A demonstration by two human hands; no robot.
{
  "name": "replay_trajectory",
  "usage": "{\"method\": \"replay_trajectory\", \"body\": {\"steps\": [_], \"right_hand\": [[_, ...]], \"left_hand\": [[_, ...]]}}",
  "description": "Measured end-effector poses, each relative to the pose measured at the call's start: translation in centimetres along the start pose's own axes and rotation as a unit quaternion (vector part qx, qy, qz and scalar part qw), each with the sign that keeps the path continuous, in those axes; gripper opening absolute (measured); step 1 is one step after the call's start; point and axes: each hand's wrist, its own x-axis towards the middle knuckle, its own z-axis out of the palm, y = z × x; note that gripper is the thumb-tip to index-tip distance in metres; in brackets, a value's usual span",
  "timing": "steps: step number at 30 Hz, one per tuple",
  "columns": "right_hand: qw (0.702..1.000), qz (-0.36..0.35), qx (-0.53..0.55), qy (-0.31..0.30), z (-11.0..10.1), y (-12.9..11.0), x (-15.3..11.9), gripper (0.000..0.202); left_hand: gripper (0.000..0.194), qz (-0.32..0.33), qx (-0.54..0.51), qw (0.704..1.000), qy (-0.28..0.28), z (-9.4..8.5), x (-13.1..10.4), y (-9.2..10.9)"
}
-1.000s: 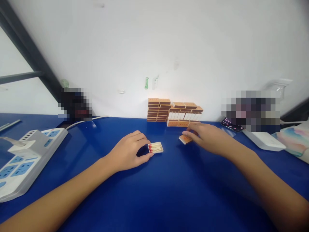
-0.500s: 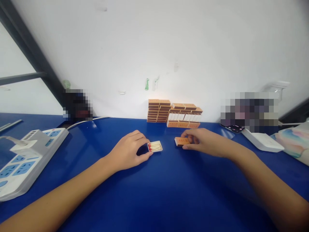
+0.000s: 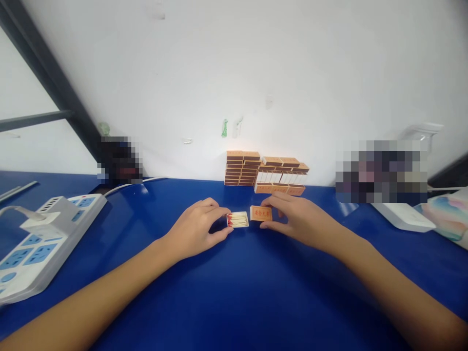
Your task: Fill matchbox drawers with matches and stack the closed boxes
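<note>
My left hand [image 3: 195, 229] grips the left end of an open matchbox tray [image 3: 238, 220] lying on the blue table [image 3: 241, 292]; red-tipped matches fill it. My right hand [image 3: 298, 219] holds an orange matchbox sleeve [image 3: 261, 213] by its right end, just to the right of the tray and nearly touching it. Behind both hands, against the white wall, stand a neat stack of orange matchboxes [image 3: 241, 168] and a lower pile of sleeves and white trays [image 3: 282, 175].
A white power strip [image 3: 40, 241] with blue sockets and a plugged-in cable lies at the far left. A white flat box [image 3: 404, 217] and a colourful sheet [image 3: 448, 217] sit at the right. A dark metal bar [image 3: 44, 73] slants at the upper left.
My right hand has brought the orange sleeve leftward from near the pile to just beside the tray. My left hand has stayed on the tray.
</note>
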Motion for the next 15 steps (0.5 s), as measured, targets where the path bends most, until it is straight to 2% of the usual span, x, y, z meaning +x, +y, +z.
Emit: {"method": "replay_trajectory", "body": {"steps": [6,15], "right_hand": [[0.999,-0.033,-0.008,0.037,0.03,-0.37,0.07,0.03],[0.998,-0.039,-0.001,0.042,-0.06,-0.57,0.1,0.029]], "left_hand": [[0.031,0.007,0.0,1.0,0.014,-0.09,-0.05,0.11],[0.032,0.011,-0.005,1.0,0.019,-0.04,0.03,0.12]]}}
